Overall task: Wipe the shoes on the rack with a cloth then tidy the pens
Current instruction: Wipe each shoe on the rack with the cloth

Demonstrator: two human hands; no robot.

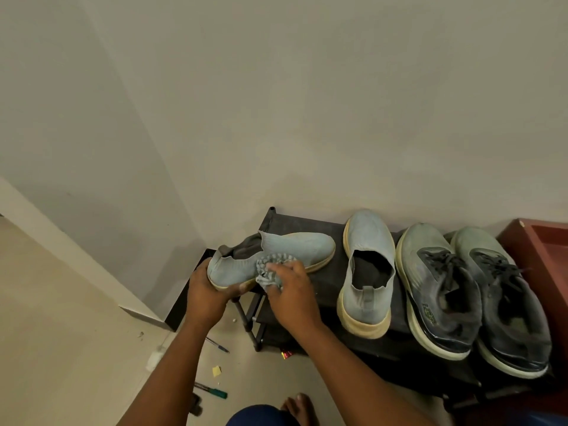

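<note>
While the left hand (206, 291) grips the heel of a grey slip-on shoe (270, 256) over the rack (325, 290) | right hand (292, 290) pinches the cloth (270, 269) against its side | three shoes apparently unwiped | pens (212, 390) on floor untidied.

You get one view only, from the camera on your head, so no second view shares any of this. It looks forward and steeply down into a room corner, wide-angled, with bare wall filling the upper half. Your hands (246, 290) sit close at centre frame. The shoe rack (325, 281) runs from centre toward 4 o'clock, the floor (61, 333) lies at 8 o'clock.
</note>
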